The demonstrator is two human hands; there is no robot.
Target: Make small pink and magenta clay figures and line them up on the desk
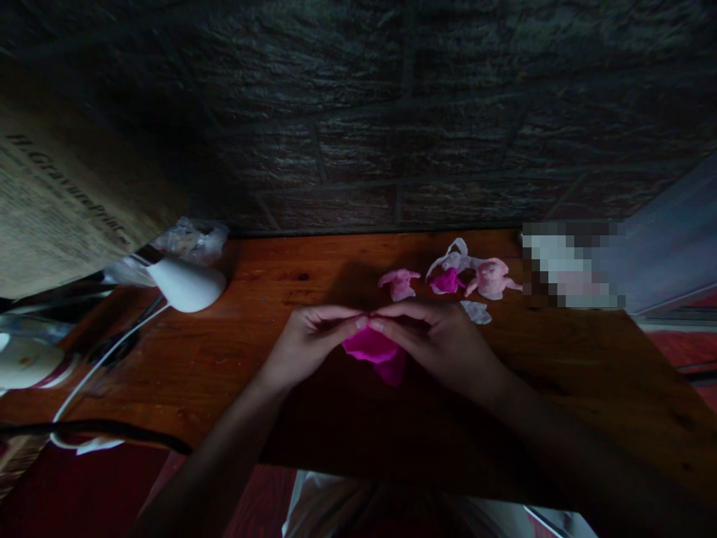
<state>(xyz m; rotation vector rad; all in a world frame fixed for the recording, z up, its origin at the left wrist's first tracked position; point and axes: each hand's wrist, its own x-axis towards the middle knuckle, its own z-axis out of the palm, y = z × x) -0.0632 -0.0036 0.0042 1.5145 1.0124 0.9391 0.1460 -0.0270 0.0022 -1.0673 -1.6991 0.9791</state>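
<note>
Both of my hands pinch the upper edge of a thin magenta piece [370, 346], soft like crepe paper or cloth; I cannot tell which. My left hand [307, 340] grips it from the left, thumb against fingertips. From the right, my right hand [440, 336] pinches it the same way, and the two thumbs almost meet. The piece hangs below the fingertips, with a darker flap lower down. Just beyond my hands on the table lie a small pink crumpled piece [399, 285], a magenta one [447, 280], a pale pink one [493, 279] and a whitish scrap [476, 311].
A lamp with a white base [187, 284] and a printed shade [67, 187] stands at the left, its white cord [106, 357] crossing the wooden table [269, 276]. Clear plastic [193, 237] lies behind it. A white container [33, 365] is at far left. A dark brick-patterned wall [358, 134] rises behind.
</note>
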